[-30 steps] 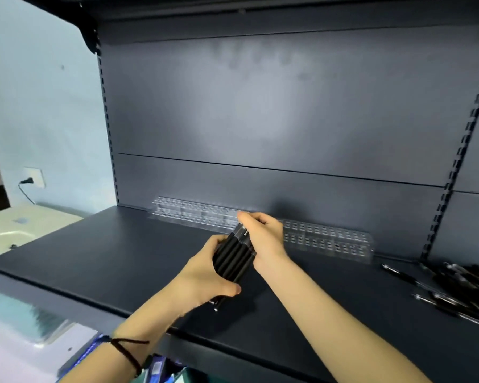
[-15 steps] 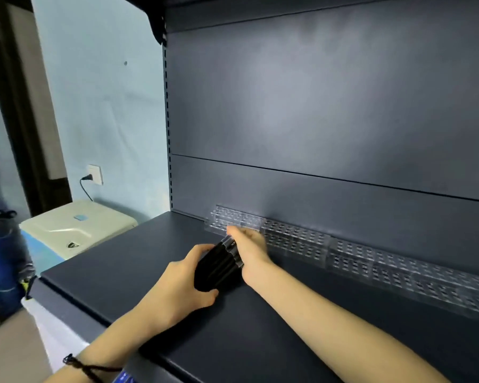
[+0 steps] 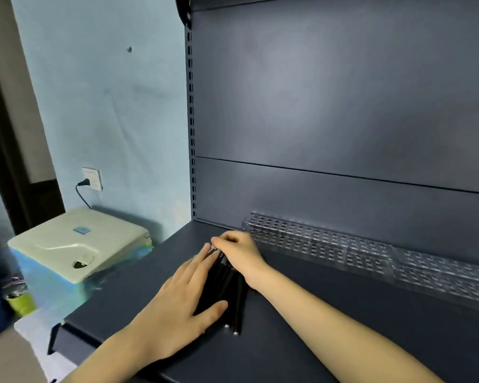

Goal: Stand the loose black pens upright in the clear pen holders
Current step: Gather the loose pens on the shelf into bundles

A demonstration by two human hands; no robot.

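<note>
Matte shelf (image 3: pixel 371 294), left fingers (image 3: pixel 202 258) flat on black pens (image 3: pixel 227 286), right fingers (image 3: pixel 227 239) pinching them

Partly hidden pen bundle (image 3: pixel 232 295); holders (image 3: pixel 371 251) cut off right.

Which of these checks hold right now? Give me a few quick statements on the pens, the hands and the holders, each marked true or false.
1. The black pens lie bundled on the shelf. True.
2. Several pens already stand in the clear pen holders. False: no pens show in the holders.
3. The left hand rests on the bundle with straight fingers. True.
4. The right hand hovers over the holders, touching nothing. False: its curled fingers pinch the bundle's far end.
5. A plug sits in the wall socket. True.
</note>
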